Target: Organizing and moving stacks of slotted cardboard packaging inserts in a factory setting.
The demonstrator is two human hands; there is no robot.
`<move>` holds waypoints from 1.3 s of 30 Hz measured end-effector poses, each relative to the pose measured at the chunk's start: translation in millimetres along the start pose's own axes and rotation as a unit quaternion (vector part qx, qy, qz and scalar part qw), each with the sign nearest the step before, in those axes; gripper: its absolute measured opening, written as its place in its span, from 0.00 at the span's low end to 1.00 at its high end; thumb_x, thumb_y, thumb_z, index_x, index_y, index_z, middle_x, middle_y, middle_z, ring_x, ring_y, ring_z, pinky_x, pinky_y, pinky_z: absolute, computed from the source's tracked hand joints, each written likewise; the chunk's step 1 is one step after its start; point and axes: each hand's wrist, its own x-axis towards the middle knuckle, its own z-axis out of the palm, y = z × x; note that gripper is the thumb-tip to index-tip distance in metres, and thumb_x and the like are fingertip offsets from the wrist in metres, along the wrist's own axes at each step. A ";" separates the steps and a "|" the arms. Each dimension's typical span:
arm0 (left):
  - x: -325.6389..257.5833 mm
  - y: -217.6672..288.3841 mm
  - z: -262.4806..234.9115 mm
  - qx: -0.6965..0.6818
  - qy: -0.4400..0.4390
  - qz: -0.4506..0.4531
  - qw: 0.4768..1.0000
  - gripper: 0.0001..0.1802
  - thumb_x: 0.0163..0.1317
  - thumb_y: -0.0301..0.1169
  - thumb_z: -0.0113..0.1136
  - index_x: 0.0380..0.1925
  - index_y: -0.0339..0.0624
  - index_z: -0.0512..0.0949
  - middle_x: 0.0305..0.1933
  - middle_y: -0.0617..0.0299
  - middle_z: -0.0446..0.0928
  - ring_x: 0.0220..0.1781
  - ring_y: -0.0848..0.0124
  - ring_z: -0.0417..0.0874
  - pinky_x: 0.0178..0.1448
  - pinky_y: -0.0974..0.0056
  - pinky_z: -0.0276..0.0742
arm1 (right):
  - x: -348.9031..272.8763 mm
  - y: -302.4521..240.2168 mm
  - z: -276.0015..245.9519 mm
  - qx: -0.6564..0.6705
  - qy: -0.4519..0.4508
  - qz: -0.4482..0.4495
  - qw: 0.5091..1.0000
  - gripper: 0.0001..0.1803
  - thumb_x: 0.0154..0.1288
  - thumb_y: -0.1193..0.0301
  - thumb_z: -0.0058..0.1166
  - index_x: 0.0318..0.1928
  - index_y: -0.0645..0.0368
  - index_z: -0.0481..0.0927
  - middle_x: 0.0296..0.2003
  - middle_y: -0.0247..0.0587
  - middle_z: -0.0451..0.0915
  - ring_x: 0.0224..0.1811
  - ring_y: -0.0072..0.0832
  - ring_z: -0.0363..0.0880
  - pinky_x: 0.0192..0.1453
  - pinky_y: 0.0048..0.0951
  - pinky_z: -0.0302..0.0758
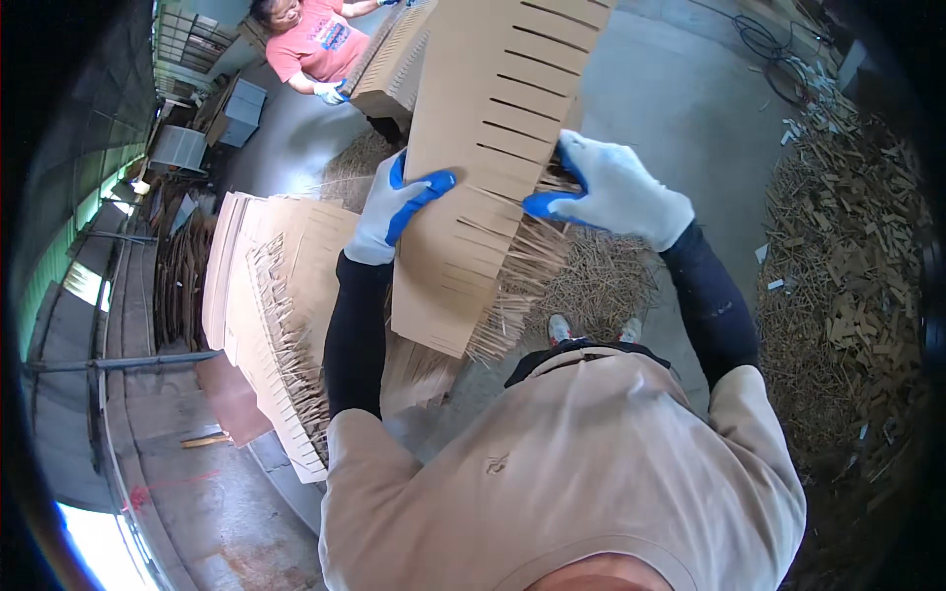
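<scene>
A long stack of brown cardboard sheets [453,227] lies in front of me, with narrow slots cut in from its right edge. My left hand [382,212], in a white glove with blue palm, grips the stack's left edge with the thumb on top. My right hand [616,187], gloved alike, is closed on the slotted right edge, where thin cardboard strips [527,261] stick out. Its fingertips are partly hidden among the strips. Nearer to me, the slots are still filled by fringed strips; farther off they stand open.
To the left stands another cardboard stack [296,236] with frayed strips. A co-worker [320,44] in a pink shirt handles slotted cardboard [394,74] at the far left. Loose strips [601,281] cover the floor by my feet; a large scrap heap [847,266] lies right.
</scene>
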 end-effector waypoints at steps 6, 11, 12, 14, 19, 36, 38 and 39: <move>-3.0 9.3 12.0 -0.029 0.064 0.043 0.997 0.22 0.58 0.30 0.67 0.51 0.34 0.77 0.47 0.63 0.81 0.46 0.77 0.80 0.52 0.71 0.76 | 1.3 60.4 47.4 0.526 0.214 -0.022 0.823 0.45 0.69 0.37 0.40 0.71 0.62 0.59 0.65 0.47 0.67 0.65 0.37 0.68 0.72 0.39 0.61; 1.9 1.5 -7.2 -0.046 0.178 0.065 0.981 0.20 0.61 0.31 0.64 0.51 0.34 0.77 0.47 0.61 0.81 0.47 0.74 0.81 0.53 0.69 0.77 | -35.3 107.4 87.4 0.660 0.275 0.182 0.675 0.55 0.65 0.27 0.22 0.69 0.66 0.60 0.69 0.51 0.63 0.71 0.41 0.60 0.75 0.44 0.54; 5.0 -2.4 -6.1 -0.055 0.195 0.068 0.977 0.20 0.62 0.31 0.63 0.52 0.33 0.77 0.48 0.60 0.81 0.48 0.72 0.82 0.55 0.67 0.77 | -43.7 104.4 106.6 0.622 0.253 0.147 0.726 0.47 0.70 0.35 0.32 0.69 0.66 0.61 0.66 0.52 0.66 0.70 0.38 0.63 0.74 0.43 0.57; 6.1 -18.5 10.0 -0.129 0.221 0.093 0.962 0.20 0.63 0.31 0.63 0.53 0.33 0.76 0.49 0.60 0.80 0.49 0.71 0.82 0.55 0.67 0.78 | -53.5 74.9 127.4 0.376 0.223 0.032 0.899 0.37 0.72 0.50 0.44 0.69 0.66 0.61 0.64 0.51 0.68 0.67 0.34 0.65 0.72 0.37 0.59; -8.5 -65.1 52.1 -0.239 0.295 0.074 0.922 0.20 0.63 0.31 0.64 0.54 0.35 0.75 0.49 0.61 0.80 0.49 0.71 0.81 0.56 0.67 0.77 | -40.7 31.0 83.0 0.419 0.179 0.176 0.872 0.35 0.68 0.63 0.56 0.67 0.69 0.59 0.59 0.48 0.74 0.56 0.32 0.75 0.60 0.31 0.70; -18.1 -101.0 65.7 -0.404 0.280 0.043 0.870 0.23 0.66 0.36 0.59 0.58 0.37 0.73 0.53 0.59 0.79 0.54 0.67 0.80 0.59 0.62 0.77 | -67.9 7.6 116.0 -0.086 -0.010 0.120 0.989 0.46 0.58 0.35 0.51 0.48 0.74 0.73 0.45 0.63 0.76 0.51 0.53 0.75 0.59 0.46 0.68; -26.9 -111.2 57.5 -0.420 0.265 0.021 0.868 0.23 0.65 0.32 0.60 0.58 0.37 0.72 0.53 0.58 0.79 0.53 0.67 0.81 0.58 0.62 0.78 | -66.5 -3.7 127.8 -0.141 -0.053 0.140 0.979 0.46 0.57 0.34 0.51 0.46 0.74 0.73 0.43 0.63 0.77 0.48 0.54 0.76 0.57 0.46 0.69; -34.7 -115.6 54.3 -0.421 0.266 0.003 0.867 0.22 0.64 0.29 0.62 0.58 0.38 0.73 0.53 0.59 0.79 0.51 0.67 0.82 0.56 0.63 0.79 | -67.6 -6.8 134.5 -0.112 -0.087 0.162 0.976 0.47 0.57 0.33 0.51 0.45 0.75 0.73 0.40 0.64 0.78 0.45 0.56 0.78 0.51 0.48 0.73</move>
